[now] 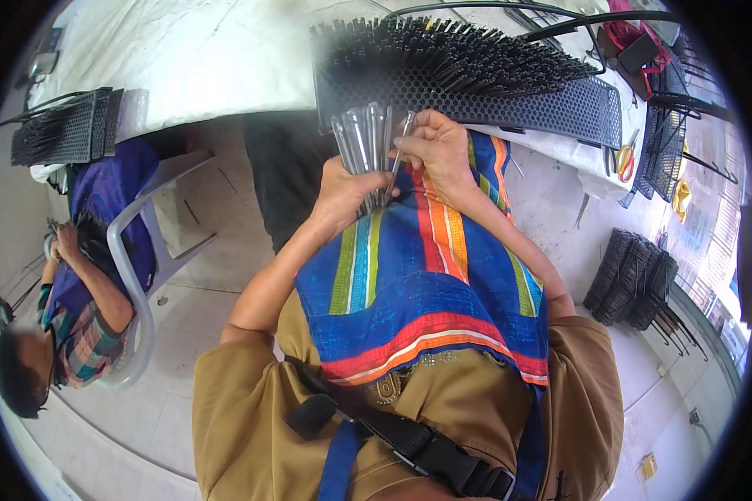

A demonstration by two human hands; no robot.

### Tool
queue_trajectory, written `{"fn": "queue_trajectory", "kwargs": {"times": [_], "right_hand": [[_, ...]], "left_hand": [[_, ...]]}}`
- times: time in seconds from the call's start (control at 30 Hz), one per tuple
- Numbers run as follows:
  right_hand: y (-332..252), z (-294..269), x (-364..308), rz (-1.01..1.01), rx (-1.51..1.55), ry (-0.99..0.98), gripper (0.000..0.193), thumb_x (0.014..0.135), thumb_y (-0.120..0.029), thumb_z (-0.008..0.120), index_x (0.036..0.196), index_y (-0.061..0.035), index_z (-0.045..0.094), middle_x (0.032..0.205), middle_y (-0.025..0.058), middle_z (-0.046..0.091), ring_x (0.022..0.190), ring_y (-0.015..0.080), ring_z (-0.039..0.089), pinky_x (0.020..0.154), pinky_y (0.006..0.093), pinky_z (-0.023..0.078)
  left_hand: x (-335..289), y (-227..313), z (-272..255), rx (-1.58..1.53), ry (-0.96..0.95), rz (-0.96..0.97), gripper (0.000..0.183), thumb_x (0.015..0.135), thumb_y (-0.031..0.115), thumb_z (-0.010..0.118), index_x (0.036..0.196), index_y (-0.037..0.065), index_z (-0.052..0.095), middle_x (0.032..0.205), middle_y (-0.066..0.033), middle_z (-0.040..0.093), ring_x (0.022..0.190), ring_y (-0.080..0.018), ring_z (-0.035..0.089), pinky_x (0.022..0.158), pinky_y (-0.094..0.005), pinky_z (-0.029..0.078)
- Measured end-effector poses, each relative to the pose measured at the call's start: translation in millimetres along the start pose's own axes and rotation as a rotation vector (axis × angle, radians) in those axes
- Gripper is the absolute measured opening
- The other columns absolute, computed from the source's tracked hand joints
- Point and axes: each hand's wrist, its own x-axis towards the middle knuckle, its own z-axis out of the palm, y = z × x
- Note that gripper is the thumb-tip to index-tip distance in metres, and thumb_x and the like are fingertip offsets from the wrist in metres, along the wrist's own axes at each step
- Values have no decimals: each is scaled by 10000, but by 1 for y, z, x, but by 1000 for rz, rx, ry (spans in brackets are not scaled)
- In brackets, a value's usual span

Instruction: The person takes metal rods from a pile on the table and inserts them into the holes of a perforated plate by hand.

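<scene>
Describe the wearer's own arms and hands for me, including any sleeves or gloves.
The left hand and right hand are both ungloved, with five-fingered human shape. The left forearm and right forearm are bare, with no watch visible at either wrist. The left sleeve and right sleeve are short, loose, wide and mustard-brown.

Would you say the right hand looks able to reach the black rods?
Probably yes: the black rods lie just beyond the right hand, with only the perforated tray between, though that hand holds a slim piece.
</scene>
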Motion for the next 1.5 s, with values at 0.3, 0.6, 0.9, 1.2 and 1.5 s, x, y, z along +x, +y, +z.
{"fn": "queue_trajectory", "kwargs": {"times": [0.3, 0.6, 0.9, 1.2, 1.5], "right_hand": [[2, -4, 1, -19, 121, -44, 182, 817, 55, 640, 990, 14, 602, 685, 42, 633, 520, 49, 525, 503, 191, 431], [-14, -9, 3, 164, 85, -105, 71, 860, -47, 666, 845, -53, 598, 704, 46, 660, 495, 82, 591, 429, 190, 445], [-53, -19, -4, -77, 68, -28, 61, 874, -19, 647, 927, 12, 645, 735, 70, 651, 534, 85, 578, 486, 195, 449], [-61, 14, 25, -832, -128, 216, 103, 822, 39, 702, 918, 29, 665, 861, 59, 635, 625, 70, 556, 553, 191, 452], [-58, 18, 36, -899, -412, 303, 133, 750, 2, 740, 873, 2, 693, 818, 75, 665, 702, 136, 616, 648, 240, 485]], "left_hand": [[2, -4, -8, -73, -55, 14, 318, 745, -110, 665, 1058, -68, 624, 910, -139, 677, 703, -190, 663, 621, -317, 583], [-6, -3, -9, 185, -90, 164, 312, 719, -87, 656, 1029, -61, 641, 848, -115, 680, 686, -178, 663, 640, -311, 563], [-3, 4, -26, -99, -104, -119, 332, 728, -70, 636, 1058, -68, 611, 874, -168, 681, 763, -248, 677, 712, -367, 578], [-3, 3, -21, -143, -113, -45, 219, 777, -36, 640, 992, -66, 607, 860, -168, 666, 715, -240, 672, 637, -357, 576], [4, 1, -18, -68, 12, -20, 183, 745, -78, 664, 924, -46, 639, 806, -128, 671, 653, -192, 660, 601, -303, 547]]}}
